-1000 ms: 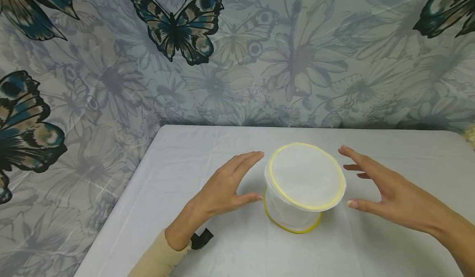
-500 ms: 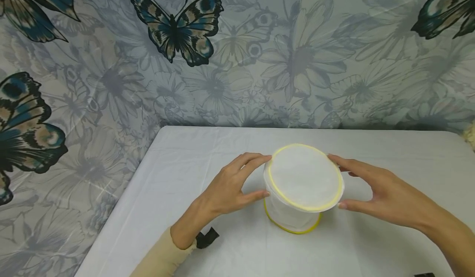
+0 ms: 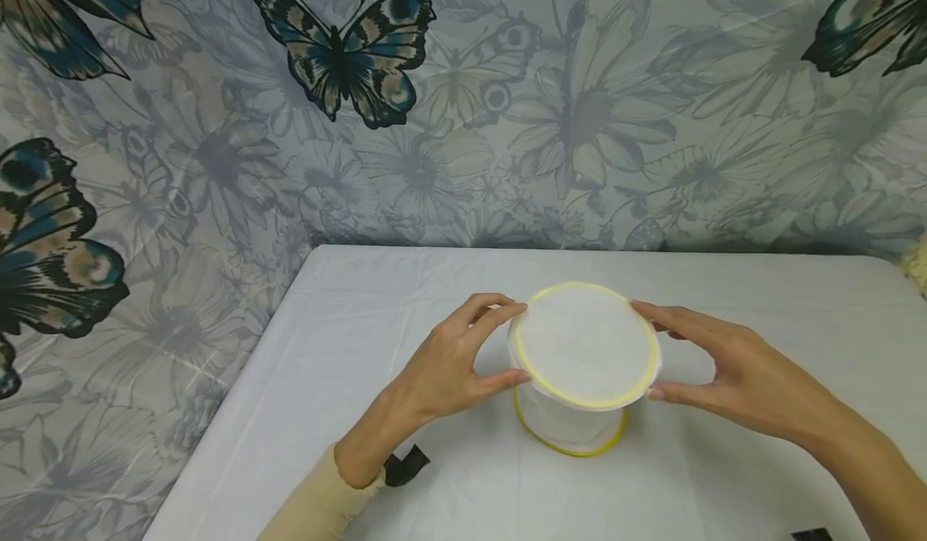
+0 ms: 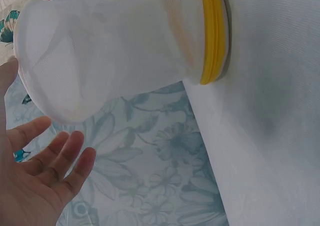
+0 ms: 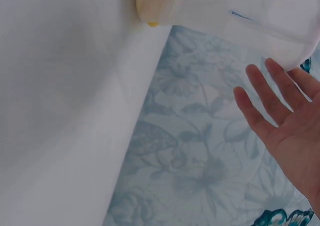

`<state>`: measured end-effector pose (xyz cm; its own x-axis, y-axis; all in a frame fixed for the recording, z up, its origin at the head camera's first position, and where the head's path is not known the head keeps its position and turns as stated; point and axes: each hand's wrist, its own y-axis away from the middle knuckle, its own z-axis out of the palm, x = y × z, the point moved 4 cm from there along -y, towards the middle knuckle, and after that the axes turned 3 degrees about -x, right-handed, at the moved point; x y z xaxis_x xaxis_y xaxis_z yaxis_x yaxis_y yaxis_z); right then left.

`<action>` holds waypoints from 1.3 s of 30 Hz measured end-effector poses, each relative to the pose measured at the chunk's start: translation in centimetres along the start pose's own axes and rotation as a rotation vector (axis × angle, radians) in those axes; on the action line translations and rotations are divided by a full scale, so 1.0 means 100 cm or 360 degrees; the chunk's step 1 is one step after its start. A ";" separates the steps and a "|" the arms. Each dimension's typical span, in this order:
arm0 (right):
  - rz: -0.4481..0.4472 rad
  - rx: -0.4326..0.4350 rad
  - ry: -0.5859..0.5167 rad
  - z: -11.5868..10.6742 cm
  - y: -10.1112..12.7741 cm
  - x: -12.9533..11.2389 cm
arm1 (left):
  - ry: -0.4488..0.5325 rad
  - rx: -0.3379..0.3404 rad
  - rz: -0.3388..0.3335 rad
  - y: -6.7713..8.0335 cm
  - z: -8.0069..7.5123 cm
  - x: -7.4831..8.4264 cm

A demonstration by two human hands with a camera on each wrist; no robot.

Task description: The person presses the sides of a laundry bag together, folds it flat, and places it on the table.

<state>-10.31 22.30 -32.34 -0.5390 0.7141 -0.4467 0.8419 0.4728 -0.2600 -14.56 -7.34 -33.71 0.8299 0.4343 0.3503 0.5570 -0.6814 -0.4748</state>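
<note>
Now both hands flank the mesh tub standing mid-table: the left hand and right hand touch its yellow top rim, fingers spread and lightly bent. Judging by this, grasping has begun; next calls for an even squeeze, since the soft wall may buckle.

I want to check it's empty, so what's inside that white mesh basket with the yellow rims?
Nothing shows through the white mesh basket: its translucent side wall looks plain white in the left wrist view. Its white top panel covers the inside from above, so small or flat contents can't be ruled out.
</note>
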 end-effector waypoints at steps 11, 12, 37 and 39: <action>-0.0026 0.0020 -0.0014 0.003 -0.001 0.002 | 0.0083 -0.0069 -0.0027 0.003 0.005 0.000; -0.0024 0.0025 -0.0017 0.003 -0.001 0.003 | 0.0094 -0.0077 -0.0034 0.003 0.006 0.000; 0.0005 0.0119 -0.0146 0.015 0.003 0.008 | -0.0058 -0.0094 -0.0021 0.003 0.023 -0.001; 0.0017 0.0113 -0.0147 0.016 0.002 0.009 | -0.0057 -0.0103 -0.0012 0.003 0.023 -0.001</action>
<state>-10.54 22.18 -34.19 -0.5281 0.6666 -0.5261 0.8491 0.4252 -0.3135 -14.43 -6.18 -35.77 0.8270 0.4595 0.3239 0.5609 -0.7144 -0.4185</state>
